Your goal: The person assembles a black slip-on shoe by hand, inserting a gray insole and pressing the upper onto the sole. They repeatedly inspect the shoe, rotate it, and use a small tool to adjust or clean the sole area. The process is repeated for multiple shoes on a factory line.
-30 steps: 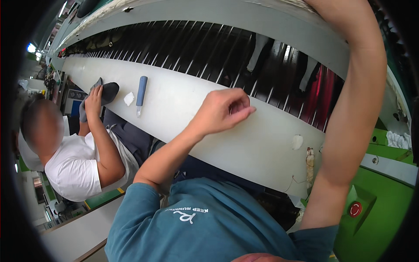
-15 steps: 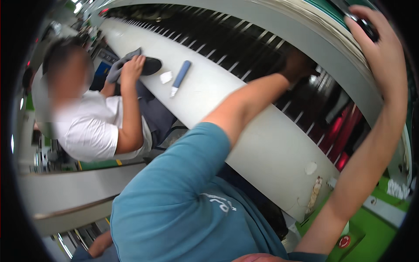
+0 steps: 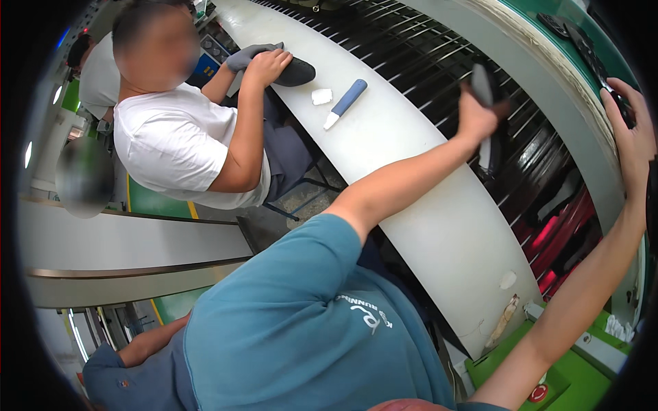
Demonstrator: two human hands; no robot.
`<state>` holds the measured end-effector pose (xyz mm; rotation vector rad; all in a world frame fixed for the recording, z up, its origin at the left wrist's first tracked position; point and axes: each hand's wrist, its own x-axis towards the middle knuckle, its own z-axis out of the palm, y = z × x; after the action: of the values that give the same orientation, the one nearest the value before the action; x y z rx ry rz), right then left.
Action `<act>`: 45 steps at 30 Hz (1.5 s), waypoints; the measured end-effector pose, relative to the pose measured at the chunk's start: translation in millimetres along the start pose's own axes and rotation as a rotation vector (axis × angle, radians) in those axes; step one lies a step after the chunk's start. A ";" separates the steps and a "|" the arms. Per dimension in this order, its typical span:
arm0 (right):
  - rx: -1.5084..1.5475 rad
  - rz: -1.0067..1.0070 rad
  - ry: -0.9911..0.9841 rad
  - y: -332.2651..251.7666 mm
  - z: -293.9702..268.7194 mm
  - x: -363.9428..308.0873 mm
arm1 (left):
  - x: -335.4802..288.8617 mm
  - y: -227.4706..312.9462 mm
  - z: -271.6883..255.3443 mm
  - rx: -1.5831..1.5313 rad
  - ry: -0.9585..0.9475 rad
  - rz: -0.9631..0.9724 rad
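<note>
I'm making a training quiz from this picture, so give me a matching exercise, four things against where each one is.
Things:
1. left hand
2. right hand
3. blue-handled tool
4. co-worker's hand

Places:
A. lying on the white ledge
B. up on the green rail
C. on a dark shoe
D. lifting a dark piece over the black slats

Pairs: 1-D, 2-B, 3-A, 4-C

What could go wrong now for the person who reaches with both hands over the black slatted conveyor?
1. The left hand grips a dark shoe-like piece right above the black slatted conveyor; fingers could perhaps get caught between the slats if they are moving.
2. The right hand presses on the green upper rail with the arm fully stretched, so a slip might cost the person balance.
</note>
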<state>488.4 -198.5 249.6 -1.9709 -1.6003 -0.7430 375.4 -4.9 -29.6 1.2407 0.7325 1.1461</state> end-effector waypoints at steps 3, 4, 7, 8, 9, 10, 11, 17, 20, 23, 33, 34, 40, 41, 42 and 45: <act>0.039 0.085 -0.041 19.2 5.7 -4.1 | -25.3 34.6 -61.8 -0.128 0.010 -0.063; 0.075 0.154 -0.056 20.9 7.5 -6.1 | -40.3 50.4 -78.7 -0.209 -0.034 -0.034; 0.046 0.159 -0.044 15.8 7.4 -7.0 | -84.5 97.7 -119.3 -0.142 -0.156 0.069; 0.003 0.160 -0.021 18.0 6.7 -9.4 | -100.3 127.2 -123.4 -0.252 -0.273 0.016; 0.027 0.176 -0.029 15.2 4.7 -10.9 | -111.5 140.9 -127.7 -0.237 -0.309 0.087; 0.049 0.192 -0.038 13.9 2.8 -11.3 | -120.4 150.6 -130.3 -0.224 -0.344 0.157; 0.062 0.209 -0.039 15.2 -1.3 -10.3 | -127.2 158.4 -131.6 -0.219 -0.384 0.235; -0.030 0.132 0.083 4.9 -11.7 -16.1 | -151.1 188.3 -150.9 0.143 -0.719 0.569; 0.031 0.179 0.135 -83.0 -45.4 -25.5 | -158.9 191.8 -146.0 0.079 -0.704 0.612; -0.154 0.195 0.126 -86.6 -57.2 -65.8 | -158.5 188.0 -145.1 0.041 -0.747 0.627; 0.206 0.670 0.240 -158.3 -39.2 -200.7 | -158.6 187.8 -131.7 -0.121 -0.820 0.349; 0.399 0.747 0.271 -161.5 -26.3 -213.8 | -159.7 189.2 -128.1 -0.117 -0.791 0.356; 1.017 0.918 0.216 -197.7 15.1 -260.4 | -165.2 191.3 -119.6 -0.110 -0.739 0.325; 1.074 0.933 0.244 -207.1 17.9 -262.0 | -164.4 191.4 -119.8 -0.107 -0.740 0.325; 1.116 0.937 0.266 -213.5 20.8 -264.7 | -162.9 191.5 -120.8 -0.104 -0.742 0.324; 1.194 0.960 0.298 -222.7 31.1 -277.5 | -158.9 190.6 -126.5 -0.141 -0.778 0.305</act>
<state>227.8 -332.8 45.7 -1.3021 -0.4737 0.2863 161.1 -124.4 102.2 1.5571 -0.1216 0.8234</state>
